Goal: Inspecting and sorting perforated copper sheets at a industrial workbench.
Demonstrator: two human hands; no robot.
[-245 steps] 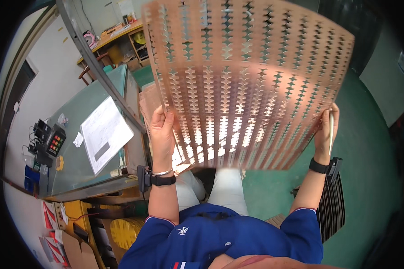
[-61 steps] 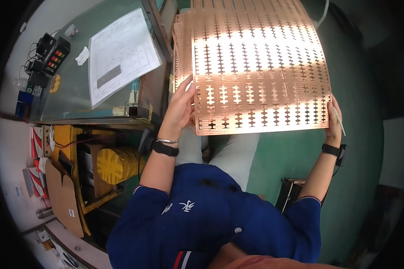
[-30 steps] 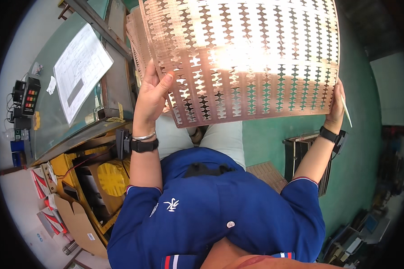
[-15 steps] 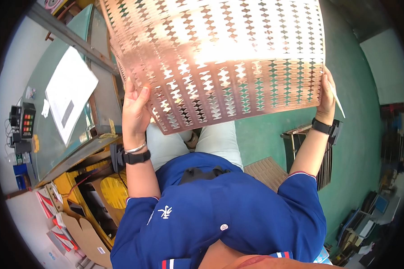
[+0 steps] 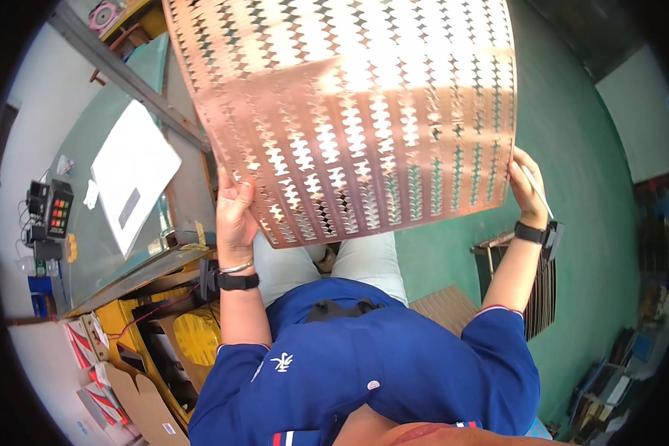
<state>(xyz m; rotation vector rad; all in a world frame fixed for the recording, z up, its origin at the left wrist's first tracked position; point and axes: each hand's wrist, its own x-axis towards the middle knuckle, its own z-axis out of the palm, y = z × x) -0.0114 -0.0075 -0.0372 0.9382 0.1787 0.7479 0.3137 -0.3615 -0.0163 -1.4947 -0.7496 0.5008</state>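
A large copper-coloured perforated sheet (image 5: 290, 97) spans the upper middle, slightly bowed, with rows of small cut-outs and a bright glare across its upper part. My left hand (image 5: 236, 210) grips its lower left edge, thumb on the near face. On the opposite edge, my right hand (image 5: 526, 186) is closed round the lower right side. A thin white stick-like tool (image 5: 537, 192) also pokes out from between the right hand's fingers. The sheet is held up in front of me, above my knees; its far end runs out of view.
At left stands a glass-topped table (image 5: 82, 245) with white paper (image 5: 135, 178) and a small black keypad device (image 5: 58, 210). Below it are yellow bins (image 5: 126, 312) and an opened cardboard box (image 5: 137, 398). A rack of upright sheets (image 5: 539, 293) and a brown corrugated piece (image 5: 446, 308) sit at right on the green floor.
The sheet has shifted a little lower in view and to the left on its right side. Both hands have moved lower with it and keep their grip.
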